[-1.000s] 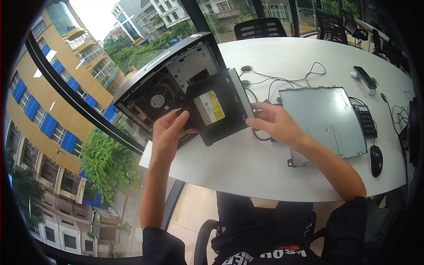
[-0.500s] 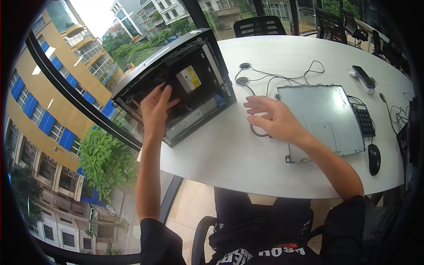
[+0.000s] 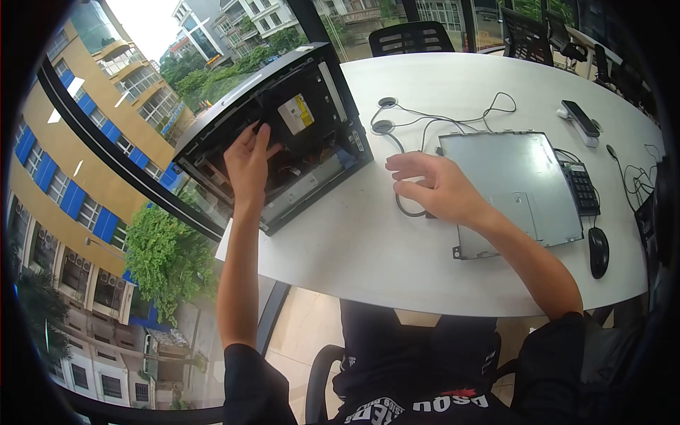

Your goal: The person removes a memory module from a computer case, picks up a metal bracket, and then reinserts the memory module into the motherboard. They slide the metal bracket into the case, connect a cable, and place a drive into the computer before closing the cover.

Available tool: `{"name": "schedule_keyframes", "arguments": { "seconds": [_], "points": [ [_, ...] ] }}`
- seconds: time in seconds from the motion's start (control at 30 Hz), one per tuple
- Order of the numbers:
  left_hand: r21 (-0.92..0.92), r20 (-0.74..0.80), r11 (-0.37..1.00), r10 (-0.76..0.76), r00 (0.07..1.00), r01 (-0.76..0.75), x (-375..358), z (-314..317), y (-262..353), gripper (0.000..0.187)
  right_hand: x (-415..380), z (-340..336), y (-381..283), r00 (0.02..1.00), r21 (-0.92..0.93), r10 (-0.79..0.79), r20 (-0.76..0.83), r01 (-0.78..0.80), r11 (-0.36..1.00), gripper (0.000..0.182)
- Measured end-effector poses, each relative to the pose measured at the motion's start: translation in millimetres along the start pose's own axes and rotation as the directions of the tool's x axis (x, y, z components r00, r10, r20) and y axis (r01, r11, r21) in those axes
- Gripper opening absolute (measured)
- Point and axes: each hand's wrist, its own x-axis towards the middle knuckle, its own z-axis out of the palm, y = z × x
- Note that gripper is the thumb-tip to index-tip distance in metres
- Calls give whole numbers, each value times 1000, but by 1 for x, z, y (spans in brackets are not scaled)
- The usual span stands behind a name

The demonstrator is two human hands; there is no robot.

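Note:
An opened computer case [image 3: 304, 195] stands tilted on the left part of the white table, its dark inside facing me. My left hand [image 3: 246, 166] reaches into it, fingers apart near the black bracket. What the fingertips touch is hard to make out in the shadow. A silver drive with a yellow-and-white label [image 3: 296, 115] sits to the right of those fingers. My right hand [image 3: 439, 188] hovers over the table with fingers stretched out and nothing held. The detached metal side panel [image 3: 510, 184] lies flat just to its right.
Thin black cables [image 3: 453, 120] run from round table grommets behind my right hand. A keypad [image 3: 581, 188], a mouse [image 3: 599, 253] and a phone [image 3: 581, 118] are at the right. The table's edge [image 3: 397, 309] curves before my lap; a glass wall borders the left.
The view has shifted slightly, so the case and table sit a little further left and up. My left hand's fingers have moved slightly inside the case; the right hand keeps its pose.

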Motion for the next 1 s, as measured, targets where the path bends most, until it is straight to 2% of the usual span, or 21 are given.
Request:
{"name": "schedule_keyframes", "arguments": {
  "seconds": [0.57,0.7,0.8,0.87,1.0],
  "points": [
    [-23,1,1000,-16,1000,16,-4,0,-1,58,0,-5,-8,1000,-28,22,16,-22,999,43],
    [-22,-6,1000,-19,1000,19,-5,2,1,58,2,-5,-4,1000,-21,-10,0,10,1000,43],
    [-71,-11,997,-9,1000,9,-4,2,0,47,4,-3,-5,999,-45,-35,-12,34,998,43],
    [-50,-23,999,-13,1000,12,-6,3,1,47,10,-1,-10,998,-71,-59,-21,57,996,42],
    [-42,-42,999,-15,999,13,-7,4,3,48,37,6,-23,979,-139,-193,-66,183,973,42]
  ]
}}
